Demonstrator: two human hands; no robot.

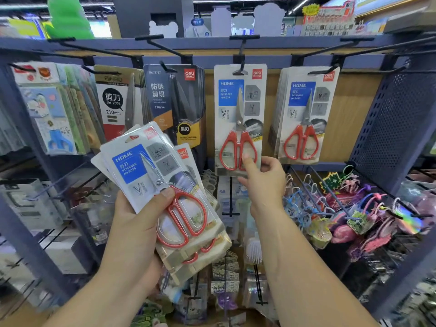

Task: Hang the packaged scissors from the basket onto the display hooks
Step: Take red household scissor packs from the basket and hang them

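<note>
Packs of children's scissors (54,109) hang at the left end of the display rack (212,61). A brown-topped 210 mm pack (113,102) and a row of black-blade packs (174,102) hang on the hooks beside them. In front of and below those, the person's left grip (132,223) is closed around a fanned stack of packaged scissors (151,175). The thumb lies across the front pack just above its red handles, and the stack tilts with its tops toward the upper left. Right of it, near the middle of the rack, one matching red-handled pack (238,119) hangs upright on the middle hook (240,67). The right grip (264,182) pinches that pack's lower right corner, thumb on the front by the handles and the other fingers curled at the edge. Further right, a row of the same packs (304,116) hangs on the next hook, apart from the single one. Below it, coloured hair ties (354,208) hang on lower prongs. A perforated blue panel (396,123) closes the rack's right end.
</note>
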